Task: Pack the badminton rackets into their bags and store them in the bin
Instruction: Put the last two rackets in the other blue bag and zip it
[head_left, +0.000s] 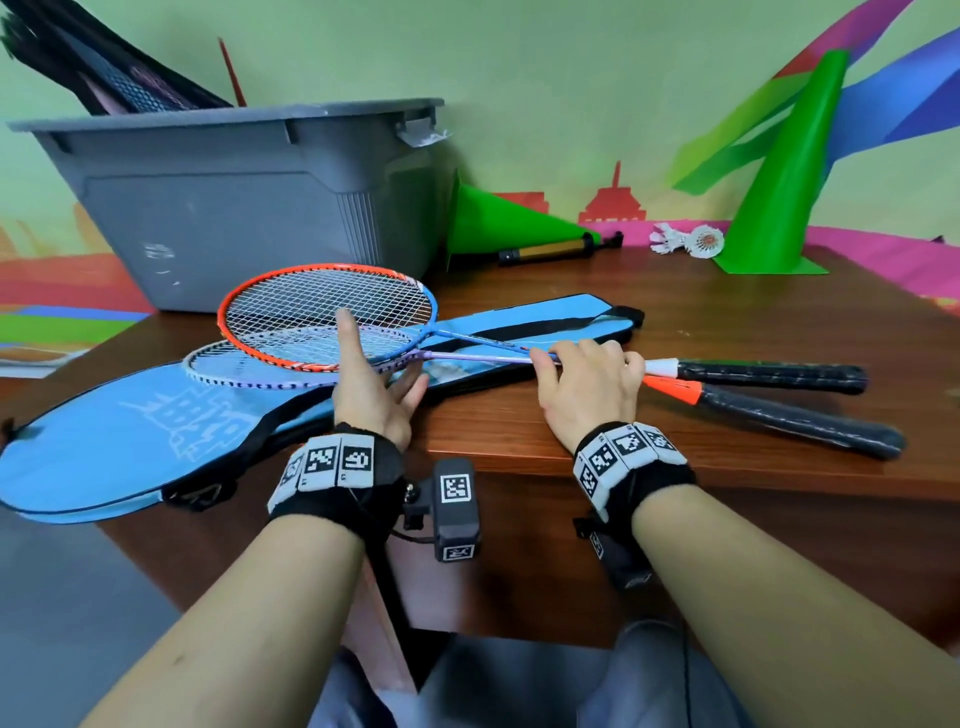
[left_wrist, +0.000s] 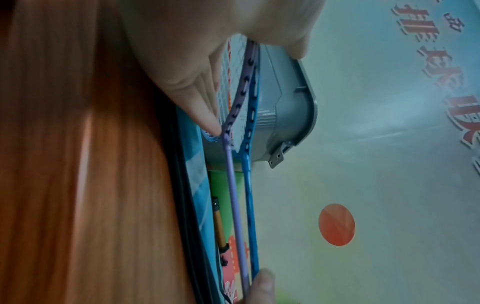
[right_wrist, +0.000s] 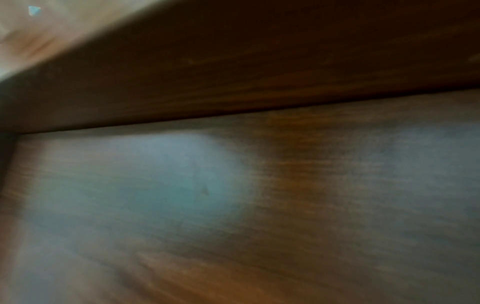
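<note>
Two rackets lie crossed on a light blue racket bag (head_left: 130, 431) on the wooden table (head_left: 727, 322). The orange-and-blue racket (head_left: 327, 317) sits on top of the purple racket (head_left: 249, 371). My left hand (head_left: 379, 358) pinches the two overlapping head rims, one finger on the strings and the others underneath. In the left wrist view a fingertip (left_wrist: 207, 121) touches the purple racket (left_wrist: 235, 205) beside the blue shaft (left_wrist: 250, 205). My right hand (head_left: 576, 358) curls over both shafts just before the black handles (head_left: 769, 376). The grey bin (head_left: 234, 208) stands behind the racket heads. The right wrist view shows only blurred wood.
Dark racket bags (head_left: 104, 67) stick out of the bin. One green cone (head_left: 498, 218) lies on its side beside a small pump (head_left: 561, 249); another cone (head_left: 779, 182) stands at the back right near shuttlecocks (head_left: 696, 241). The table's front edge (head_left: 727, 478) runs just under my wrists.
</note>
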